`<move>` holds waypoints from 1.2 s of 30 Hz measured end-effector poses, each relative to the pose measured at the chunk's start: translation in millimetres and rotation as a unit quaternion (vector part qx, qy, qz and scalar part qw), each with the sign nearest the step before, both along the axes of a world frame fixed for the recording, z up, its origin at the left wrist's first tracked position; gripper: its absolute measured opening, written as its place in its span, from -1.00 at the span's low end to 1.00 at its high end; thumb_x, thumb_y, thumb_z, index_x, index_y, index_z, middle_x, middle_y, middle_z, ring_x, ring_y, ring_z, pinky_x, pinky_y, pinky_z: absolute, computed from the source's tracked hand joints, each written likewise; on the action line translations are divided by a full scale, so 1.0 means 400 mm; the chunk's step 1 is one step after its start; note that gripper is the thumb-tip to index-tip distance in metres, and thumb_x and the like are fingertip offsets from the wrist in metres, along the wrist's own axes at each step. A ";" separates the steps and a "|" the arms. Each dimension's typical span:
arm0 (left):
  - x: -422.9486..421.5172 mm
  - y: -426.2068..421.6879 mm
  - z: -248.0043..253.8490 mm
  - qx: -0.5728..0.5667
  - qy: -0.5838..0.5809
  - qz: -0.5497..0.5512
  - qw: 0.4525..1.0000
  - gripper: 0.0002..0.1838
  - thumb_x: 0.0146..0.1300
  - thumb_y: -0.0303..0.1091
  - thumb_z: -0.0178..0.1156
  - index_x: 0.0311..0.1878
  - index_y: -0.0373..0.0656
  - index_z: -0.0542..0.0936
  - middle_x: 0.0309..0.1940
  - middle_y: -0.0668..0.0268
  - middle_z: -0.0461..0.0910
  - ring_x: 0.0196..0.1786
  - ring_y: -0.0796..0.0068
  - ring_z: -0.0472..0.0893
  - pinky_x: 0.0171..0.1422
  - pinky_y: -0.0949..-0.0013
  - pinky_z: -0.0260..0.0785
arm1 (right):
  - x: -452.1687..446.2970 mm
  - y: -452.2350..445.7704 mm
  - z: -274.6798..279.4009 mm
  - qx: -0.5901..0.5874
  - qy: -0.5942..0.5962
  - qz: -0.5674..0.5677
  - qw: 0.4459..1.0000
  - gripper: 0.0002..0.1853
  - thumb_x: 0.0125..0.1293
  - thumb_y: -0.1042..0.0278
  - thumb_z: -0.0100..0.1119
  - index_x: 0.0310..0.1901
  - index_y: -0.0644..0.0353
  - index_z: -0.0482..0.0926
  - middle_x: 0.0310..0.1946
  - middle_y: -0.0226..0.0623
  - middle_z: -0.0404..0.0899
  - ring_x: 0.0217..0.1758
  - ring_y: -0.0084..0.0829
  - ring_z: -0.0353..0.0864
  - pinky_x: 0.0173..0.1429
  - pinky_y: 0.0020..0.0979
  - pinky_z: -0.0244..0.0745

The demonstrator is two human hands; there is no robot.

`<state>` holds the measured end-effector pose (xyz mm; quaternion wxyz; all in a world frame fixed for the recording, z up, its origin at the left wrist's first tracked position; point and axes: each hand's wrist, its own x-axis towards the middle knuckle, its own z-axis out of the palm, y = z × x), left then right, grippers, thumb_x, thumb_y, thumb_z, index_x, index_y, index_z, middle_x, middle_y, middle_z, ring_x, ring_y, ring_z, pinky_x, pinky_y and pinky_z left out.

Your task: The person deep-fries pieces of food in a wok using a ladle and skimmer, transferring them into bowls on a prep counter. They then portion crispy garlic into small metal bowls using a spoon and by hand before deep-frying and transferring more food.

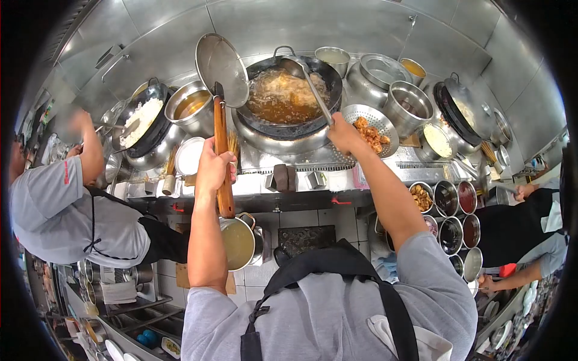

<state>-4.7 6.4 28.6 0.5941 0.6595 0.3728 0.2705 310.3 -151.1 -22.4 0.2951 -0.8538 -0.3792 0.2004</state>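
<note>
My left hand (pixel 214 165) is wrapped round the wooden handle of a large round strainer (pixel 218 60), its mesh disc raised at the left edge of the wok. My right hand (pixel 345 133) grips the handle of a metal ladle (pixel 316 90), whose bowl reaches into the far part of the wok (pixel 337 99). Brown oil bubbles there around a pale frothy mass (pixel 280 90); what is frying cannot be made out. Beside my right hand, a perforated bowl (pixel 358 112) holds browned fried pieces (pixel 372 135).
A pot of amber liquid (pixel 191 105) stands left of the wok. Metal pots (pixel 410 101) and sauce containers (pixel 447 198) are at the right. A co-worker (pixel 72 192) works at a rice wok (pixel 144 120) on the left; another person (pixel 518 228) stands at right.
</note>
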 end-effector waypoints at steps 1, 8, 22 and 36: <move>0.000 -0.001 0.000 -0.004 -0.003 -0.002 1.000 -0.45 0.26 -0.52 0.12 0.31 -0.23 0.24 -0.35 0.17 0.58 -0.53 0.49 0.55 -0.56 0.39 0.46 | 0.003 0.007 0.012 0.006 0.043 -0.010 0.999 -0.59 0.29 0.36 0.05 0.12 0.30 0.27 -0.25 0.20 0.63 -0.11 0.25 0.61 0.02 0.09 0.42; 0.003 -0.007 0.004 -0.026 -0.005 0.007 1.000 -0.47 0.25 -0.58 0.09 0.28 -0.26 0.24 -0.38 0.21 0.54 -0.59 0.53 0.49 -0.61 0.39 0.41 | 0.015 -0.052 -0.008 0.047 -0.079 0.014 0.996 -0.59 0.30 0.34 0.05 0.14 0.27 0.28 -0.25 0.21 0.61 -0.12 0.24 0.61 0.00 0.08 0.44; -0.003 -0.016 0.010 -0.040 -0.027 0.020 0.999 -0.41 0.21 -0.59 0.13 0.32 -0.27 0.23 -0.39 0.22 0.55 -0.56 0.50 0.53 -0.57 0.36 0.45 | -0.011 -0.232 0.017 -0.012 -0.158 0.093 0.983 -0.50 0.25 0.38 0.10 0.23 0.14 0.27 -0.24 0.11 0.64 -0.11 0.20 0.62 0.00 0.08 0.45; -0.019 -0.043 0.007 -0.042 -0.020 0.008 0.999 -0.43 0.22 -0.59 0.12 0.31 -0.24 0.24 -0.38 0.22 0.56 -0.56 0.50 0.54 -0.57 0.37 0.45 | 0.032 0.021 0.053 -0.035 -0.090 0.038 0.995 -0.58 0.29 0.35 0.06 0.15 0.18 0.23 -0.13 0.27 0.61 -0.02 0.25 0.61 0.02 0.09 0.46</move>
